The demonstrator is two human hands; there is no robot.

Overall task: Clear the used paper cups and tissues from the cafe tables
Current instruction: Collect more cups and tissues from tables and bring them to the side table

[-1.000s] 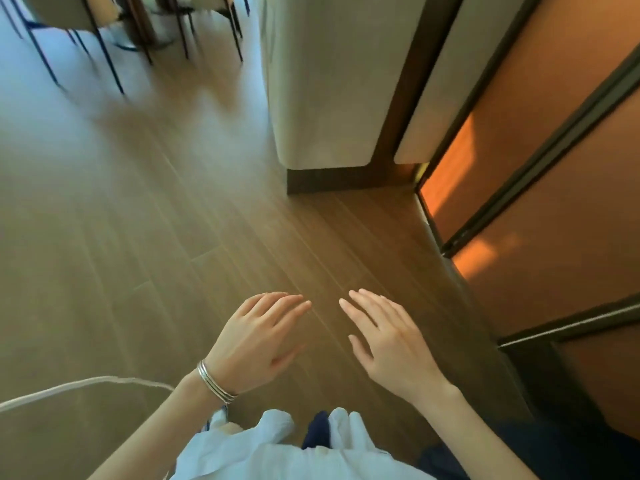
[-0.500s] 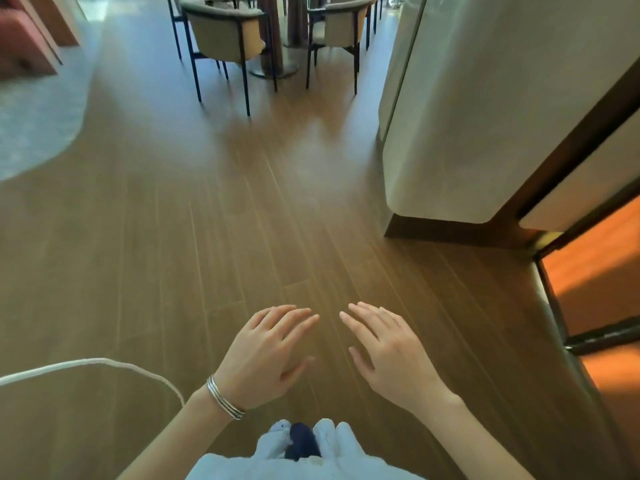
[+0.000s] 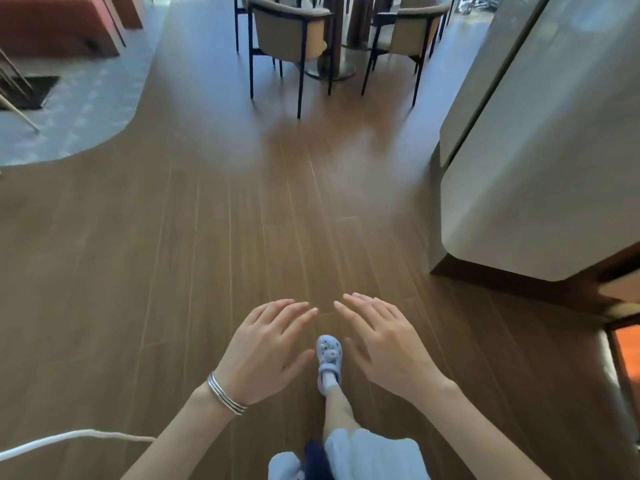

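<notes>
My left hand (image 3: pixel 265 348), with silver bangles at the wrist, and my right hand (image 3: pixel 384 344) hover side by side in front of me, palms down, fingers straight and spread, holding nothing. No paper cups or tissues show in this view. A round cafe table on a dark pedestal (image 3: pixel 341 32) stands far ahead, its top cut off by the frame's upper edge.
Two beige armchairs with thin black legs (image 3: pixel 287 32) (image 3: pixel 407 32) flank that table. A large cream counter or pillar (image 3: pixel 540 150) fills the right. A grey carpet area (image 3: pixel 69 109) and red sofa (image 3: pixel 52 26) lie far left. Wooden floor (image 3: pixel 207 237) stretches between; my foot in a blue clog (image 3: pixel 329 362) steps forward.
The view has swung left and tilted up: the orange wall has slid out to the right, the table and chairs have come closer. My foot now shows between the hands, which stay open.
</notes>
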